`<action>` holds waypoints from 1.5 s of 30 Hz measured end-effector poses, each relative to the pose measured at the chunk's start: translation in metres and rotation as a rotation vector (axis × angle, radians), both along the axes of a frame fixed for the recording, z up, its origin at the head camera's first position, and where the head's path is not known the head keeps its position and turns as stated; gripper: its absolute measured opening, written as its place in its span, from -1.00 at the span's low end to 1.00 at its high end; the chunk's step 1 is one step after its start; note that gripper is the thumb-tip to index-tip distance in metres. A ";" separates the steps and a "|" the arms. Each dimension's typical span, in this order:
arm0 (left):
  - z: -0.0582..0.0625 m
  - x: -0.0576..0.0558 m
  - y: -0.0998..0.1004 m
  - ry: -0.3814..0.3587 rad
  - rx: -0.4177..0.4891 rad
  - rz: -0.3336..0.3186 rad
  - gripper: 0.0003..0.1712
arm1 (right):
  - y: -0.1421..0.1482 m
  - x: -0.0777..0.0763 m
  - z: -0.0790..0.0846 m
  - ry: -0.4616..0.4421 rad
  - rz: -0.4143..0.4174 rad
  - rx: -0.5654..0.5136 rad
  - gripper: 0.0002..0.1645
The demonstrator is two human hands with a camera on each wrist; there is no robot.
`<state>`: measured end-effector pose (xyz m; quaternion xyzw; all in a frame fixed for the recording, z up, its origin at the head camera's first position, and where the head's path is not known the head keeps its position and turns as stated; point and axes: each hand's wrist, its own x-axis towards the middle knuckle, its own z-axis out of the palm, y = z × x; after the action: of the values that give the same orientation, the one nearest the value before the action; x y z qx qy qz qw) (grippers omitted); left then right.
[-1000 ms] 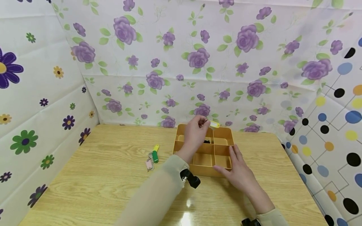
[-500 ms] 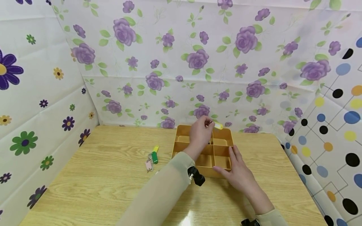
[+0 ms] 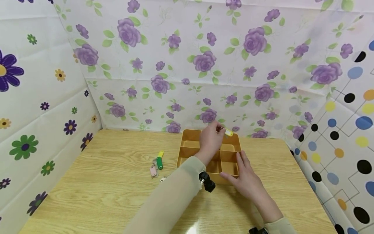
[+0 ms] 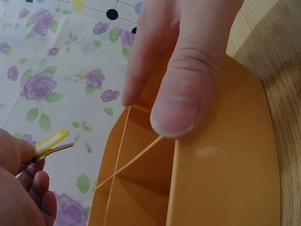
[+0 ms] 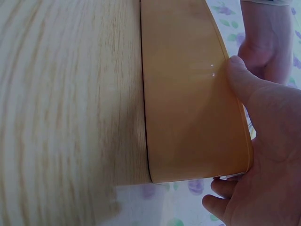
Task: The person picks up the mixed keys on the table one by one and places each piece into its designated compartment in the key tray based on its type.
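Observation:
My left hand point(image 3: 211, 139) pinches a key with a yellow tag point(image 3: 229, 132) over the back right compartment of an orange divided box point(image 3: 217, 178). In the left wrist view the metal key point(image 4: 61, 148) sticks out beside the tag, above the far rim. My right hand point(image 3: 248, 178) grips the box's near right corner. Its thumb point(image 5: 240, 70) lies at the near rim, and the other fingers bend around the right-hand end. The left hand and forearm hide the middle compartments.
Left of the box lie several tagged keys on the wooden table: a yellow tag point(image 3: 161, 154), a green tag point(image 3: 159, 163), a pink tag point(image 3: 153, 170) and a whitish tag point(image 3: 163, 179) by the left sleeve. A flowered cloth point(image 3: 175, 81) hangs behind the table.
My left hand has moved right with the yellow-tagged key, from the back middle compartment to the back right one. The whitish tag has come out from behind the sleeve. My right hand stays put.

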<state>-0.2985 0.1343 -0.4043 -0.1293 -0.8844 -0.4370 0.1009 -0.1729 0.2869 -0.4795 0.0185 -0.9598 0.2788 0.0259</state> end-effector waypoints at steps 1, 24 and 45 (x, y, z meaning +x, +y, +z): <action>0.000 0.000 0.001 -0.005 -0.005 -0.001 -0.83 | 0.000 0.000 0.000 -0.001 0.000 0.000 0.53; -0.002 0.003 0.008 -0.004 -0.084 -0.055 -0.58 | -0.001 0.001 0.003 -0.023 -0.004 -0.008 0.47; 0.005 0.009 -0.023 -0.004 -0.104 -0.078 -0.47 | 0.000 0.000 0.000 -0.017 -0.006 0.009 0.52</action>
<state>-0.2897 0.1113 -0.3994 -0.1679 -0.9004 -0.3943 0.0749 -0.1733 0.2868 -0.4796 0.0132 -0.9613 0.2747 0.0184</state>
